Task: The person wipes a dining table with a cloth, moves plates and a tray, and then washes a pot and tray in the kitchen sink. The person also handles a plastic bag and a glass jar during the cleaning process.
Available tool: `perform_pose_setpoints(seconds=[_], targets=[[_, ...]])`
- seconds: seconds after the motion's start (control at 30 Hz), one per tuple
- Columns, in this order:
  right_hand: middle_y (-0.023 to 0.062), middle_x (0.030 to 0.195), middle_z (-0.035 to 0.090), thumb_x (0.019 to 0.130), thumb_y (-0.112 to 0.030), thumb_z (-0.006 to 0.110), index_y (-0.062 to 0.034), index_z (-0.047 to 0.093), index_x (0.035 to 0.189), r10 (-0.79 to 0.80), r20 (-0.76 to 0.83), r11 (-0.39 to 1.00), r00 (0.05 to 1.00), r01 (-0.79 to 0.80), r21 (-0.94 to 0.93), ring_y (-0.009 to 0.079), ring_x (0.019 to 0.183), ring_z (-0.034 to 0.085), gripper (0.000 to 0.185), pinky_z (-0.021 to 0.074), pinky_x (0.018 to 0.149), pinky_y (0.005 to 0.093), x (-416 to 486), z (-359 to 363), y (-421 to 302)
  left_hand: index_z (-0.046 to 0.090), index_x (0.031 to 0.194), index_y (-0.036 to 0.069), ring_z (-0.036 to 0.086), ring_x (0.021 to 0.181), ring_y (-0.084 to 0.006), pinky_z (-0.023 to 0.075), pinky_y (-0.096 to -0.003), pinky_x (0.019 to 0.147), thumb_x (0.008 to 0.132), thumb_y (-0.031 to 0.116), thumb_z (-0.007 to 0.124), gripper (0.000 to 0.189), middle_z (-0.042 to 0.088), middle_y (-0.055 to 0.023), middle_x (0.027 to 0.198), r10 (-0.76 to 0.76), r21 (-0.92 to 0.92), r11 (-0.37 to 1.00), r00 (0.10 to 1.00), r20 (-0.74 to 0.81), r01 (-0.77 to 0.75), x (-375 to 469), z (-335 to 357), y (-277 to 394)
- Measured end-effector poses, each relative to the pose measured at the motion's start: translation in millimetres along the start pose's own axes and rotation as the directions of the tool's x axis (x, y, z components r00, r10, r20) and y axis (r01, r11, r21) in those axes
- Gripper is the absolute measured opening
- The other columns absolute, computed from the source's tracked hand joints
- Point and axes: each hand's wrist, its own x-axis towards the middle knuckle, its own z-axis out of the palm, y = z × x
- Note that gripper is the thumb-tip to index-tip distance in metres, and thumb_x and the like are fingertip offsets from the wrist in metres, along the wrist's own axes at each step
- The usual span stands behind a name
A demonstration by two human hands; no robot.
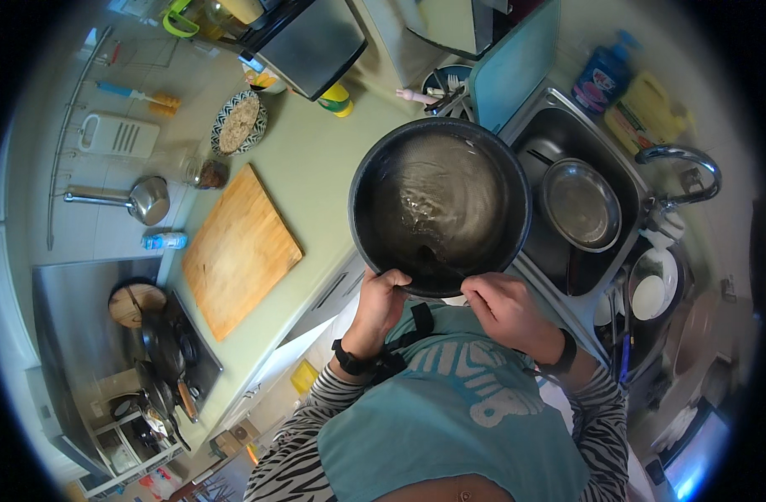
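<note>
Before my body I hold a dark round cooking pot [372, 188] with some clear, rippling liquid in its bottom. My left hand [378, 305] grips the near rim on the left, its thumb over the edge. A little apart from it, my right hand [506, 310] pinches the same rim on the right between thumb and fingers. The pot is held up, overlapping the counter edge and the left side of the steel sink [551, 139] in view. A shallow round metal pan [581, 204] lies in that sink. Fingers under the pot's rim are hidden.
A wooden cutting board [242, 251] lies on the green counter [320, 169], beside a patterned bowl [262, 119] of pale flakes. The curved faucet [703, 157] reaches over the sink. Pans stand on the stove [201, 357] at left; bowls [648, 298] sit at right.
</note>
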Motion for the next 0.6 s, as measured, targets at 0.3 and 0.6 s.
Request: perform_pose_setpoints(seconds=[0.3,0.6], targets=[[0.0143,0.077,0.063,0.086,-0.003,0.059,0.0002,0.058,0.088,-0.056,0.091,0.998,0.994,0.054,0.025,0.0315,0.07,0.063,0.003,0.051,0.062,0.0396,-6,-11,-6,0.053,0.117,-0.003,0.057,0.104,-0.0282,0.0457,-0.0412,0.093,0.069,-0.01,0.05,0.049,0.06,-0.0121,0.112,-0.06,-0.007,0.998,0.992,-0.109,0.06,-30,-5,-5],[0.0114,0.073,0.063,0.085,0.002,0.061,0.0018,0.062,0.094,0.04,-0.164,0.999,0.986,-0.039,0.01,0.0201,0.06,0.062,0.009,0.0473,0.054,0.0283,-49,-75,0,0.049,0.122,0.0,0.063,0.089,-0.0277,0.0543,-0.0438,0.077,0.073,-0.012,0.048,0.05,0.06,-0.0145,0.11,-0.205,0.006,0.979,0.978,-0.022,0.205,-59,17,-1]])
